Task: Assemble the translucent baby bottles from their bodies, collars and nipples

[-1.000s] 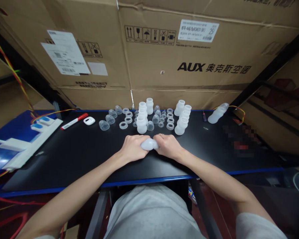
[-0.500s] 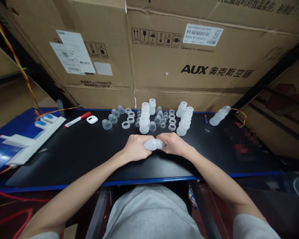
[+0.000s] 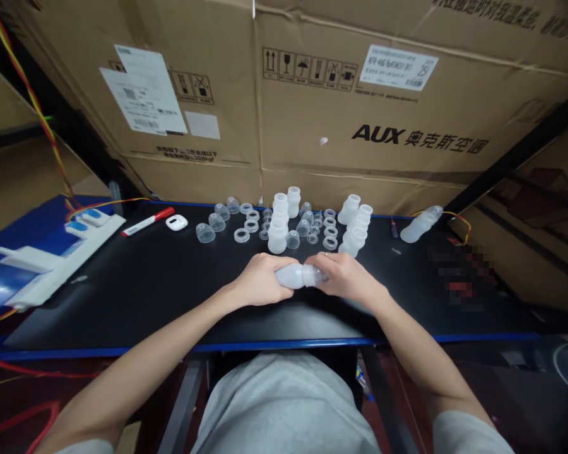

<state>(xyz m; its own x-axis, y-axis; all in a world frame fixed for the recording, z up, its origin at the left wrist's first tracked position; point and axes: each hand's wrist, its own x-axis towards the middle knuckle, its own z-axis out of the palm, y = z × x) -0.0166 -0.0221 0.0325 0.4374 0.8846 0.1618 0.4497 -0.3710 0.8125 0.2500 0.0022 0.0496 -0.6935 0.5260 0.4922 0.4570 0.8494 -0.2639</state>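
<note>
Held sideways above the front of the black table is a frosted baby bottle (image 3: 291, 276). My left hand (image 3: 261, 280) is closed around its base end. At the other end, my right hand (image 3: 343, 276) grips the clear cap (image 3: 318, 274), and its fingers partly cover it. Just behind my hands stand open white bottle bodies (image 3: 278, 233) in a column, with another group of bottle bodies (image 3: 355, 236) to the right. Clear domed caps (image 3: 206, 232), rings (image 3: 242, 235) and small clear discs (image 3: 312, 239) lie in rows around them.
An assembled bottle (image 3: 421, 225) lies at the right beside a small screwdriver (image 3: 394, 228). On the left are a red-capped marker (image 3: 147, 222), a white case (image 3: 177, 222) and a power strip (image 3: 71, 258) with cables. A large cardboard box (image 3: 307, 107) walls off the back.
My right hand has shifted slightly right, and more of the clear cap shows between my hands. The whole view has tilted a little.
</note>
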